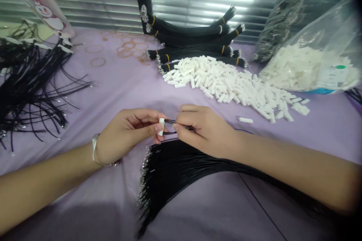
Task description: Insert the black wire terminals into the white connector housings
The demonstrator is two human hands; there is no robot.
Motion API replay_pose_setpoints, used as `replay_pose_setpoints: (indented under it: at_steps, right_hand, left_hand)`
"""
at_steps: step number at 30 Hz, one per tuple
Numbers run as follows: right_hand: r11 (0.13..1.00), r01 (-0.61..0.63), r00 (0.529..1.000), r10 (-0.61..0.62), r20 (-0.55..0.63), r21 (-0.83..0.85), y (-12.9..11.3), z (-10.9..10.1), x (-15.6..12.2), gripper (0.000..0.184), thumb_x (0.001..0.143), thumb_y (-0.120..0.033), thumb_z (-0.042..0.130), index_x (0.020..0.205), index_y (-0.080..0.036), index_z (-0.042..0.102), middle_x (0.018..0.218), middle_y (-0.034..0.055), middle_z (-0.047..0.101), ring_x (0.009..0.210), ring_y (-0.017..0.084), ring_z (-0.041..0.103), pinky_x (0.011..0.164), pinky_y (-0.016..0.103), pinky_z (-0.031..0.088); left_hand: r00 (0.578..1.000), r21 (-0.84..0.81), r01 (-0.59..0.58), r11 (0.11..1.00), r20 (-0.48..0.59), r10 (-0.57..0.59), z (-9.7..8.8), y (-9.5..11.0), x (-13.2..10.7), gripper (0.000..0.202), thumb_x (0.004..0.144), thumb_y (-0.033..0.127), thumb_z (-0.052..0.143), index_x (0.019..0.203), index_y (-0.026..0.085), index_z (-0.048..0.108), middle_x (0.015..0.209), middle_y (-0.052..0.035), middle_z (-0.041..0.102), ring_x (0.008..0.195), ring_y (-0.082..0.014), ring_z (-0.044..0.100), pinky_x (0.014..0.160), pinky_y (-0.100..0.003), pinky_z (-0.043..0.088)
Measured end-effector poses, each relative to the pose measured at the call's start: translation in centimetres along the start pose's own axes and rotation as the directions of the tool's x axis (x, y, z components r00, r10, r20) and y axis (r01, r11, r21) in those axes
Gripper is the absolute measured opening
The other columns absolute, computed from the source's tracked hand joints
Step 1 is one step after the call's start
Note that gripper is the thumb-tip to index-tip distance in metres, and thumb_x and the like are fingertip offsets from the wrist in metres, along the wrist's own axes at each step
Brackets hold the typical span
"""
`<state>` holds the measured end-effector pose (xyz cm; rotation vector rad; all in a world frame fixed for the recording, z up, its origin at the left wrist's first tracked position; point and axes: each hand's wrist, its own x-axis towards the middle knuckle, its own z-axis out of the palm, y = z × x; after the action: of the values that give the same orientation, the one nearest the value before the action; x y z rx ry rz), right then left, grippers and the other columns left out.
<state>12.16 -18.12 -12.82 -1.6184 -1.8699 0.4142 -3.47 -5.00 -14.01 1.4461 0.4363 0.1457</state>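
My left hand (127,131) pinches a small white plastic connector (161,126) between thumb and fingers. My right hand (203,128) is closed on thin black wires (169,122) whose ends meet the connector. Both hands hover just above a fanned bundle of black wires (175,169) with metal terminal tips, lying on the purple cloth (118,90). Behind the hands spreads a heap of loose white connectors (226,81). A bracelet circles my left wrist.
Tied bundles of black wires (198,45) with yellow bands lie at the back centre. Loose black wires (28,83) sprawl at the left. Rubber bands (127,47) are scattered behind. Clear bags of white connectors (311,67) and wires (283,22) stand at the right.
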Motion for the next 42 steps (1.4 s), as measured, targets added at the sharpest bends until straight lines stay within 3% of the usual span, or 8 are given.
replay_pose_setpoints:
  at_steps: [11, 14, 18, 21, 24, 28, 35, 42]
  right_hand:
    - [0.999, -0.031, 0.998, 0.030, 0.048, 0.028, 0.3, 0.5, 0.2, 0.026, 0.091, -0.020, 0.042, 0.066, -0.014, 0.048, 0.063, -0.0017, 0.045, 0.065, 0.009, 0.044, 0.062, 0.022, 0.033]
    - [0.997, -0.038, 0.997, 0.043, 0.062, -0.071, 0.1, 0.2, 0.2, 0.027, 0.092, -0.022, 0.040, 0.069, -0.014, 0.051, 0.065, -0.0006, 0.047, 0.065, 0.010, 0.045, 0.063, 0.023, 0.035]
    - [0.948, -0.018, 1.000, 0.010, -0.027, -0.319, -0.9, -1.2, -0.3, 0.020, 0.089, -0.025, 0.045, 0.096, -0.010, 0.057, 0.091, 0.0093, 0.054, 0.083, 0.017, 0.050, 0.072, 0.029, 0.041]
    - [0.862, -0.005, 0.996, -0.038, -0.075, -0.507, -1.9, -2.5, -0.8, 0.015, 0.086, -0.017, 0.047, 0.092, -0.011, 0.059, 0.100, 0.0135, 0.051, 0.089, 0.021, 0.048, 0.075, 0.033, 0.041]
    - [0.815, 0.051, 0.997, -0.006, 0.079, -0.577, -2.4, -3.1, -1.2, 0.012, 0.083, -0.012, 0.050, 0.075, -0.015, 0.060, 0.091, 0.0097, 0.053, 0.082, 0.020, 0.048, 0.072, 0.033, 0.038]
    - [0.853, 0.065, 0.940, 0.122, 0.320, -0.518, -2.0, -2.9, -1.1, 0.013, 0.082, -0.011, 0.054, 0.072, -0.017, 0.060, 0.074, 0.0031, 0.053, 0.066, 0.015, 0.046, 0.063, 0.030, 0.035]
    - [0.838, -0.020, 0.929, 0.218, 0.300, -0.545, -0.9, -2.4, -0.7, 0.016, 0.087, -0.014, 0.048, 0.077, -0.017, 0.060, 0.082, 0.0045, 0.055, 0.070, 0.016, 0.051, 0.066, 0.030, 0.036]
    - [0.912, -0.067, 0.878, 0.247, 0.411, -0.405, -1.1, -3.0, -0.9, 0.010, 0.087, -0.018, 0.050, 0.085, -0.016, 0.060, 0.090, 0.0049, 0.056, 0.078, 0.016, 0.054, 0.069, 0.028, 0.039]
  left_hand:
    - [1.000, -0.015, 0.031, 0.999, -0.001, -0.031, 0.6, 0.5, 0.0, 0.013, 0.074, 0.014, 0.068, 0.087, 0.013, 0.070, 0.065, -0.0015, 0.068, 0.056, -0.0082, 0.060, 0.057, -0.016, 0.051]
    - [1.000, -0.018, 0.014, 1.000, -0.001, -0.014, 0.5, 0.3, 0.0, 0.016, 0.077, 0.015, 0.066, 0.092, 0.013, 0.068, 0.067, -0.0013, 0.067, 0.059, -0.0080, 0.061, 0.060, -0.016, 0.052]
    - [0.997, -0.104, -0.066, 0.992, -0.045, 0.061, 0.2, -0.1, 0.2, 0.025, 0.079, 0.017, 0.064, 0.104, 0.018, 0.064, 0.068, 0.0007, 0.065, 0.062, -0.0092, 0.062, 0.064, -0.018, 0.052]
    - [0.993, -0.191, -0.086, 0.978, -0.096, 0.068, 0.1, -0.2, 0.3, 0.019, 0.078, 0.018, 0.066, 0.097, 0.018, 0.068, 0.072, -0.0005, 0.066, 0.064, -0.0093, 0.062, 0.065, -0.018, 0.052]
    - [0.993, -0.243, -0.046, 0.969, -0.120, 0.018, 0.2, -0.1, 0.4, 0.016, 0.077, 0.019, 0.068, 0.092, 0.016, 0.071, 0.077, -0.0031, 0.068, 0.064, -0.0093, 0.062, 0.066, -0.018, 0.052]
    - [0.988, -0.333, -0.006, 0.943, -0.147, -0.046, 0.2, 0.1, 0.4, 0.018, 0.076, 0.018, 0.068, 0.093, 0.015, 0.071, 0.075, -0.0035, 0.068, 0.065, -0.0103, 0.064, 0.067, -0.017, 0.053]
    - [0.987, -0.357, -0.010, 0.934, -0.152, -0.048, 0.1, 0.1, 0.5, 0.028, 0.071, 0.005, 0.069, 0.096, 0.015, 0.070, 0.079, -0.0044, 0.070, 0.075, -0.0113, 0.066, 0.073, -0.017, 0.052]
    - [0.988, -0.080, -0.093, 0.992, -0.133, 0.082, 0.0, -0.4, 0.3, 0.020, 0.078, 0.016, 0.065, 0.098, 0.018, 0.065, 0.075, 0.0004, 0.064, 0.065, -0.0071, 0.058, 0.064, -0.017, 0.048]
